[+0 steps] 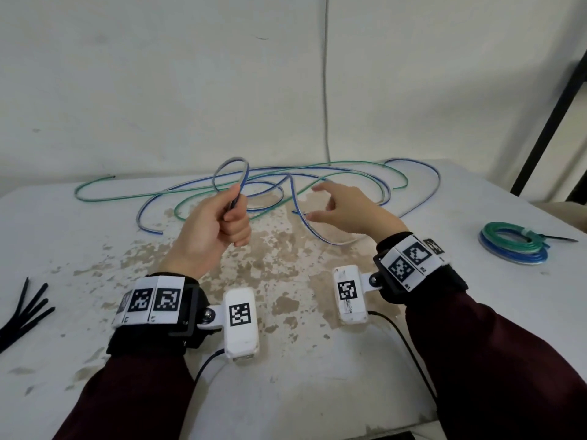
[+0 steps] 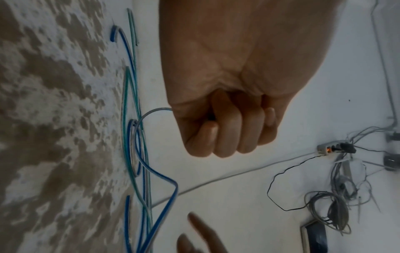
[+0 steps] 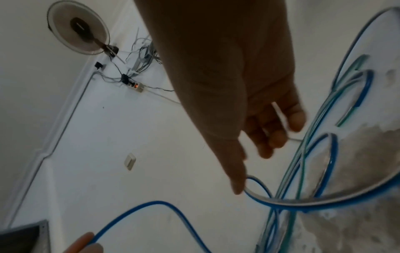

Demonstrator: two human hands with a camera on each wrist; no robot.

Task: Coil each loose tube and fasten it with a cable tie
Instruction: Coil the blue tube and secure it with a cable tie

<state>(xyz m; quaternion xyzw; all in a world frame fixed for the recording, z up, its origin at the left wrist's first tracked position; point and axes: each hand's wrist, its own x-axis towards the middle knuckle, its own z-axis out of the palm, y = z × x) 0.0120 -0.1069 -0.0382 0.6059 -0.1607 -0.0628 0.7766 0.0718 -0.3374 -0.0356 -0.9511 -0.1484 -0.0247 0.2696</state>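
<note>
My left hand [image 1: 233, 217] is raised above the table and grips a blue-striped clear tube [image 1: 233, 159], which forms one small loop above the fist. In the left wrist view that hand [image 2: 227, 137] is a closed fist and the tube [image 2: 151, 169] leaves it toward the table. My right hand [image 1: 320, 203] hovers just right of it with fingers spread and holds nothing; its thumb tip is right beside a rising strand of the same tube [image 3: 292, 203]. A loose green-striped tube [image 1: 120, 200] lies tangled with the blue one across the back of the table.
A coil of green and blue tube [image 1: 514, 260] fastened with a black tie lies at the right. Several black cable ties [image 1: 28, 309] lie at the left edge. The worn white table [image 1: 95, 249] stands against a wall, with a black stand at the far right.
</note>
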